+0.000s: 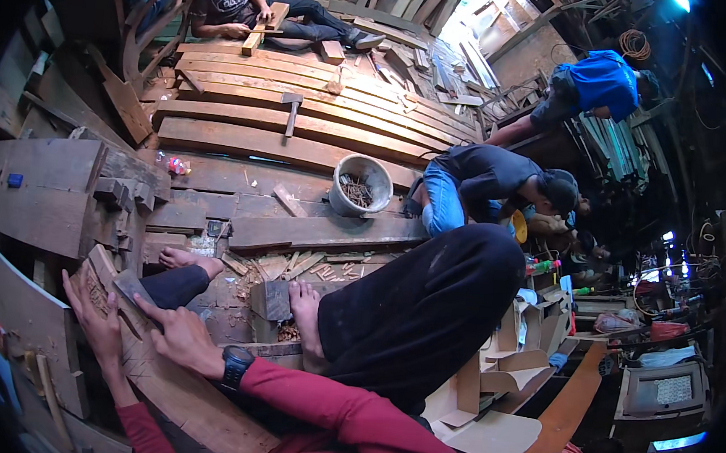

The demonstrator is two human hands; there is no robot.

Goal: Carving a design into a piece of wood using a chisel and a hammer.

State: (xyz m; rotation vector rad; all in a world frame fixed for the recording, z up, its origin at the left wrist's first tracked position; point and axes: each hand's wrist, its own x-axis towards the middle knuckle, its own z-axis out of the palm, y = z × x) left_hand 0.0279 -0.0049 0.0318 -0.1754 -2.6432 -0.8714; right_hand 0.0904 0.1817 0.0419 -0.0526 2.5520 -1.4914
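**Both hands on a carved plank, flat blade between them**

Red sleeves come in from the lower edge, and my right hand (182, 338), with a black watch (234, 366) at the wrist, lies on a long carved plank (191, 400) that runs from the lower middle up toward the left. Its fingers (148, 307) are pressed together and stretched forward, the tips touching a flat metal blade (133, 287) that rests on the plank just ahead of them. I cannot tell whether they pinch the blade or only steady it. My left hand (99, 326) sits just left of that, fingers (72, 290) slightly spread and laid flat on the carved end of the plank (93, 288).

Beyond the fingertips, my two bare feet rest among wood shavings, one foot (186, 259) just past the blade, the other foot (305, 307) to the right of it beside a small wood block (272, 300). My black trouser leg (424, 315) rises right of the fingers.

Farther out past the fingers, a grey bucket (361, 184) of nails stands on the plank floor (295, 230). A hammer (291, 112) lies on curved boards (305, 96) well beyond it. Three other people work at the far side and to the right.
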